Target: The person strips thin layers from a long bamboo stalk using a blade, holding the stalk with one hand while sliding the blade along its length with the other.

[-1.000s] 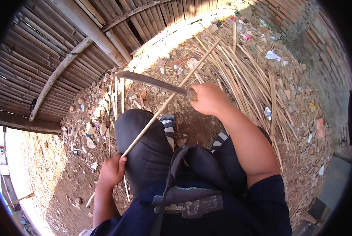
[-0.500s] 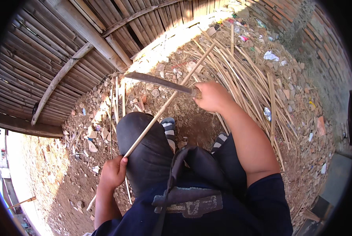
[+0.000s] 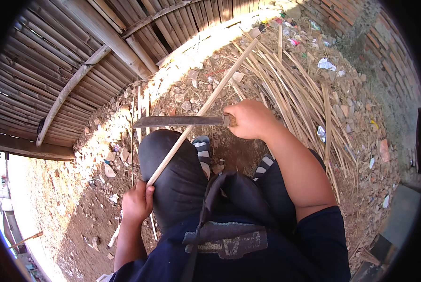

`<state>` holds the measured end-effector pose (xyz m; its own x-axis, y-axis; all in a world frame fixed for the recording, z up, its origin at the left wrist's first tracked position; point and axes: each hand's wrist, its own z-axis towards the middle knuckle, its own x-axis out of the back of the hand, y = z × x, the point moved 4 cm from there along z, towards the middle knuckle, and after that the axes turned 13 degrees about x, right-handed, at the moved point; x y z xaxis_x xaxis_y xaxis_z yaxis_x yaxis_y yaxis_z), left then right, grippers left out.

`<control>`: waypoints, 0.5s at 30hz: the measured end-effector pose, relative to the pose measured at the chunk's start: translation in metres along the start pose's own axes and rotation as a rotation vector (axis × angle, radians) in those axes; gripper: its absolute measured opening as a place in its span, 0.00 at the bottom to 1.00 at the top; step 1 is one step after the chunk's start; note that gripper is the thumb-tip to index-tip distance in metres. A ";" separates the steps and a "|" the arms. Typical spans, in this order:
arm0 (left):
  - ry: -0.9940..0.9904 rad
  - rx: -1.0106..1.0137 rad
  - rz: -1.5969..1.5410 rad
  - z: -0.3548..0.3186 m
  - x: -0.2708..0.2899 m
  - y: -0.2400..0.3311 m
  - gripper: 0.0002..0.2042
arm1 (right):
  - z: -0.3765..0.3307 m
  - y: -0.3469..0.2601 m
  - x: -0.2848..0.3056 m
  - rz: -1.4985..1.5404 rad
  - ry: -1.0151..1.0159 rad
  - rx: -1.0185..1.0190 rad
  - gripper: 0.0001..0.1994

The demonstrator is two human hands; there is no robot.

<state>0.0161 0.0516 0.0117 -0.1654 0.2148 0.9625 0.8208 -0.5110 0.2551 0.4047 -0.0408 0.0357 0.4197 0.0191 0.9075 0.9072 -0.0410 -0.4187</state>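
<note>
My left hand (image 3: 138, 202) is closed around the lower end of a long pale bamboo strip (image 3: 221, 89). The strip slants up and away to the right, passing over my left knee. In my right hand (image 3: 252, 119) is the handle of a machete (image 3: 177, 121), its dark blade pointing left. The blade lies across the strip just beyond the knee; whether it cuts into the wood I cannot tell. The strip's far end is free, above the rubble.
A heap of split bamboo strips (image 3: 297, 89) covers the ground ahead on the right. Stones and litter surround my sandalled feet (image 3: 202, 152). A bamboo-slat wall (image 3: 36, 89) stands at the left, a brick wall (image 3: 384, 61) at the right.
The machete has come down along the bamboo strip toward my knee, and its blade has turned nearly level. My left hand still grips the strip and has shifted only slightly.
</note>
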 end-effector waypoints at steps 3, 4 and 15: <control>0.027 -0.029 -0.039 0.003 -0.005 -0.001 0.15 | 0.007 0.068 -0.022 0.287 -0.023 -0.247 0.14; 0.039 -0.034 -0.044 0.007 0.002 0.003 0.15 | 0.007 0.084 -0.022 0.312 0.026 -0.296 0.14; 0.115 -0.203 -0.082 0.012 0.005 0.010 0.15 | 0.007 0.010 0.000 -0.075 0.039 0.005 0.12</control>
<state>0.0297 0.0577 0.0182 -0.2972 0.1721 0.9392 0.6775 -0.6551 0.3344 0.4140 -0.0339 0.0313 0.3488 -0.0167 0.9371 0.9364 -0.0355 -0.3491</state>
